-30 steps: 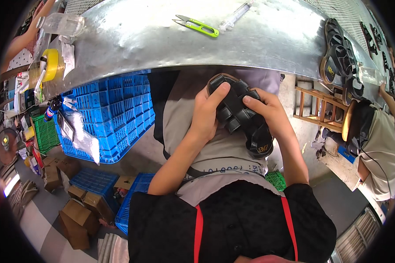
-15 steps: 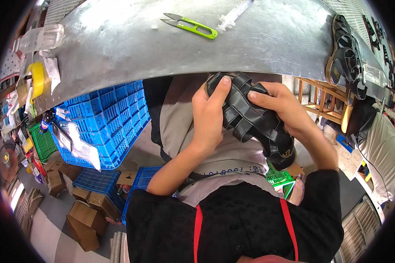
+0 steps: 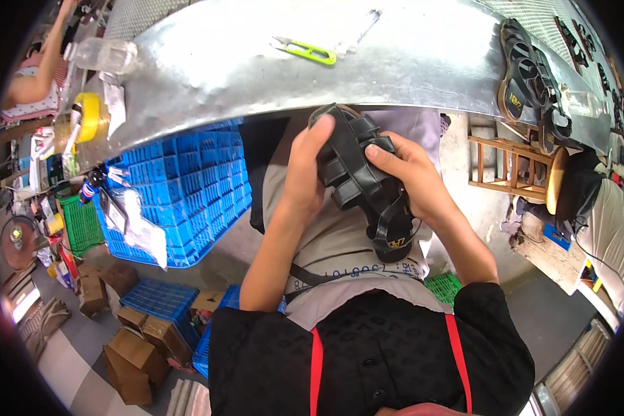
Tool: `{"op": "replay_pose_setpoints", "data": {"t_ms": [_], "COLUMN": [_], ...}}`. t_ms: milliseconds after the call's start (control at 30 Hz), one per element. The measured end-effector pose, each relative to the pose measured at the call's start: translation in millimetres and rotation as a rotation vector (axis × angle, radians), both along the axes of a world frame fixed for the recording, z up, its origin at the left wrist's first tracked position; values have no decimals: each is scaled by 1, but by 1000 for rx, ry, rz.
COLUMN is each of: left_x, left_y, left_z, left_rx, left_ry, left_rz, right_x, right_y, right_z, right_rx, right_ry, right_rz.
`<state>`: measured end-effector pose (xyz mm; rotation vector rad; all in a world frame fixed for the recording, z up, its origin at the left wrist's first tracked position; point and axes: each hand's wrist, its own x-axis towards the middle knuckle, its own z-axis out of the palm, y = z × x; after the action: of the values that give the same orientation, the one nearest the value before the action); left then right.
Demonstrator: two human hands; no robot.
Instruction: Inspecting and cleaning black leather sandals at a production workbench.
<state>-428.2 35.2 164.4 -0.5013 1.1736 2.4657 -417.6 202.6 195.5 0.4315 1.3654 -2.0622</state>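
Note:
A black strappy sandal (image 3: 357, 163) is held in both hands over my lap, just below the table's front edge. Its toe end points up toward the table and its heel down toward me. My left hand (image 3: 306, 163) grips the toe end from the left, thumb along the upper. My right hand (image 3: 417, 173) is closed round the right side, its thumb pressing on the woven straps. The fingers under the sole are hidden. Green-handled thread snips (image 3: 305, 52) lie on the metal table (image 3: 256, 76), beside a clear syringe (image 3: 357, 38) washed out by glare.
Several black sandals (image 3: 527, 83) lie at the table's right end. Yellow tape (image 3: 90, 116) and a clear bottle (image 3: 104, 55) are at its left. Blue crates (image 3: 180, 194) stand below left, near cardboard boxes (image 3: 132, 360). A wooden stool (image 3: 513, 166) stands right; another person's arm (image 3: 45, 62) shows far left.
The sandal has swung to a steeper angle, and both hands have moved slightly left with it. The whole view has shifted. Another person's arm has come into sight at the upper left.

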Motion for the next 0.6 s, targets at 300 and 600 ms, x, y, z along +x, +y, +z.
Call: {"op": "replay_pose_setpoints", "data": {"t_ms": [300,600], "left_x": [69,97], "left_y": [-39,-39], "left_z": [11,23], "left_rx": [21,-77], "left_ry": [180,-193], "left_rz": [-310,-384], "right_x": [21,5], "right_y": [-12,-19], "right_z": [18,-36], "right_rx": [-203,-175], "right_ry": [72,26], "right_rz": [-434,-294]}}
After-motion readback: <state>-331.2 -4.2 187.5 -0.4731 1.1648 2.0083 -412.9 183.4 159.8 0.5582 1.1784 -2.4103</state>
